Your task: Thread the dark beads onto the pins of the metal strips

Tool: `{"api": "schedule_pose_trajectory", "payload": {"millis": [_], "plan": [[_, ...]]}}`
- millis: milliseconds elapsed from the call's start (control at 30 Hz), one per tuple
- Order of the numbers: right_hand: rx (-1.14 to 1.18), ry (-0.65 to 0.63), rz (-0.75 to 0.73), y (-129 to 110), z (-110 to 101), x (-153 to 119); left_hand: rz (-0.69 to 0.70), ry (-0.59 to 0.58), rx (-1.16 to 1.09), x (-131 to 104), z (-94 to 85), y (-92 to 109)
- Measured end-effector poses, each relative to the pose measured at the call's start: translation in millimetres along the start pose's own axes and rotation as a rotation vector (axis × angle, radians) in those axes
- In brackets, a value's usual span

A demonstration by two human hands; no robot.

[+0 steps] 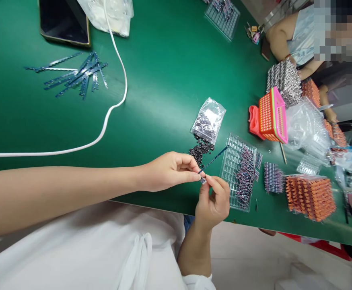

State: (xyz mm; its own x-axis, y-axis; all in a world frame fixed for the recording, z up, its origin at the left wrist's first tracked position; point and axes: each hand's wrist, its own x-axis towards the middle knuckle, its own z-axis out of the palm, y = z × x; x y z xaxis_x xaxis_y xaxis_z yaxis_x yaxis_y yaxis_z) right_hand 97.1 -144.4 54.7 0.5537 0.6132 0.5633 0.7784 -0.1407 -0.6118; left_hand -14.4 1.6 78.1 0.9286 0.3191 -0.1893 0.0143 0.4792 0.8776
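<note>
My left hand reaches in from the left, its thumb and forefinger pinched on a thin, dark blue notched strip. The strip slants up to the right, over the edge of a clear compartment tray. My right hand almost touches the left one, fingertips closed at a small silvery piece by the strip's lower end. How that piece joins the strip is too small to tell. Small dark beads lie just beyond my fingers, spilled from a clear plastic bag. Thin purple-blue pieces cover the tray's right part.
More blue strips lie in a loose pile near a tablet and a white cable. At right stand stacked orange pieces, a bundle of purplish strips and a pink-orange basket. A co-worker's arm is beyond.
</note>
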Motion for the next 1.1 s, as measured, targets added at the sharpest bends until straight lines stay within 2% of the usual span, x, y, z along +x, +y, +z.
{"api": "schedule_pose_trajectory", "payload": {"millis": [67,167,300,467,800,933,1100], "plan": [[-0.087,-0.011,-0.129,3,-4,2,-0.043,-0.007,-0.013,2,-1.9,2],[-0.15,-0.009,-0.194,6,-6,2,-0.1,-0.013,-0.01,5,-4.6,3],[-0.103,0.036,-0.142,6,-3,-1,-0.122,-0.028,-0.016,6,-5.9,1],[-0.023,0.051,-0.037,5,0,-5,-0.088,-0.046,-0.036,4,-3.8,-2],[-0.055,0.055,-0.092,5,-1,-6,-0.016,-0.035,0.012,1,-1.6,-1],[-0.041,0.045,-0.08,5,-1,-7,0.047,-0.034,0.157,-1,-0.7,-1],[0.076,0.041,0.031,4,-1,-7,0.217,-0.056,0.446,-4,-1.2,-2]]}}
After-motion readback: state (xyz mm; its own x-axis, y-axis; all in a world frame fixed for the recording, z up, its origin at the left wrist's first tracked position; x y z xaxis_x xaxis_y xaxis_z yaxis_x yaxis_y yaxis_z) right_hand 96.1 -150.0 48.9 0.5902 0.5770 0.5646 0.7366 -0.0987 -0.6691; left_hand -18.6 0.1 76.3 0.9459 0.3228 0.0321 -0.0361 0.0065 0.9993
